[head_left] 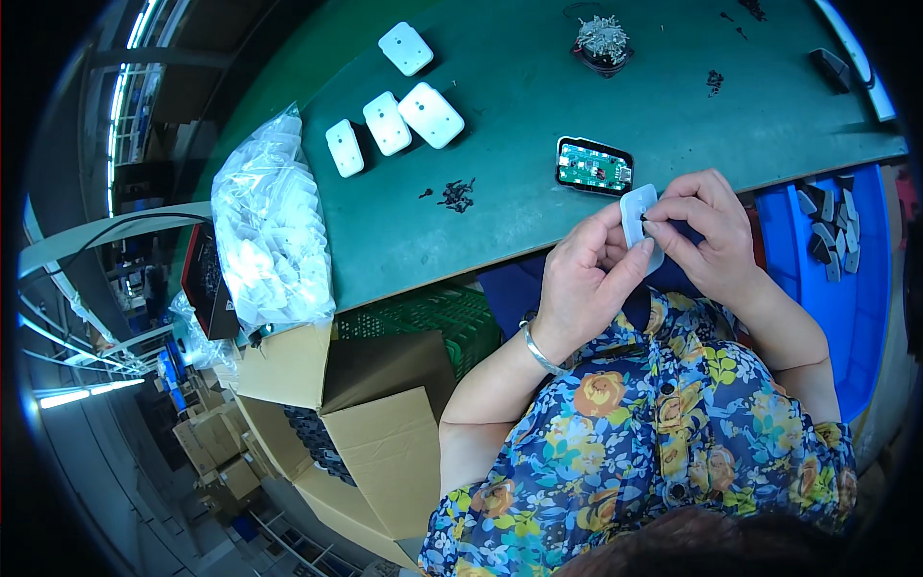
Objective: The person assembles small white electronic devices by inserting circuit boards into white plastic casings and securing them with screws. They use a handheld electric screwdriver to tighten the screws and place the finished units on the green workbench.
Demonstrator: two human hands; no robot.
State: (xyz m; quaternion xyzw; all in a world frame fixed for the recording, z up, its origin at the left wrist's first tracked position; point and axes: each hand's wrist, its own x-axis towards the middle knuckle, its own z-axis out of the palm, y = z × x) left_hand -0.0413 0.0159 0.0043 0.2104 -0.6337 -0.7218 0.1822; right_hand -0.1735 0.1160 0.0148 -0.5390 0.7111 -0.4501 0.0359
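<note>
Near the table's front edge, my left hand [588,279] grips a white plastic cover [634,204] between thumb and fingers. My right hand [711,231] is closed in a pinch against the cover's face, on a small black piece [643,217] whose kind is too small to make out. Just beyond the hands lies a dark, open case [561,175] with a green circuit board [596,170] showing inside it.
Several white covers [432,115] lie at the far left of the green table [500,125]. Small black parts [456,196] sit in loose piles. A clear bag of white pieces [269,221], an open cardboard box [380,452] and a blue bin [836,327] flank me. Metal pins fill a round holder [603,43].
</note>
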